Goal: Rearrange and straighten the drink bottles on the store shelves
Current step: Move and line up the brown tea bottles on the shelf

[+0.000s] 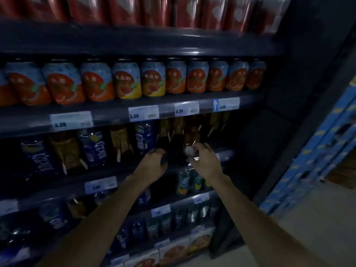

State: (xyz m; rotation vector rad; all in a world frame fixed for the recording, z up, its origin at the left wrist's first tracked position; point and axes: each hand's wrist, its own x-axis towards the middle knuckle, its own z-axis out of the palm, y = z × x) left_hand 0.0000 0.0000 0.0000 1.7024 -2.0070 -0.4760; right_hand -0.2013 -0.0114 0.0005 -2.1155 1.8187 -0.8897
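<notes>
Dark drink bottles with amber labels point(169, 132) stand on the third shelf point(225, 154) among blue-labelled bottles point(143, 140). My left hand point(154, 162) grips the base of one dark bottle point(163, 146) near the shelf's front edge. My right hand point(204, 160) curls its fingers round the lower part of the neighbouring dark bottle point(190, 138), where a pale patch shows under the fingers. Both bottles stand roughly upright. Dim light hides their lower halves.
Rows of fruit-picture cans point(127, 79) fill the shelf above, red cans point(173, 10) the top one. Smaller bottles point(183, 182) stand on the shelves below. Price tags point(143, 113) line the shelf edges. Blue stacked cartons point(317, 147) stand to the right on a pale floor.
</notes>
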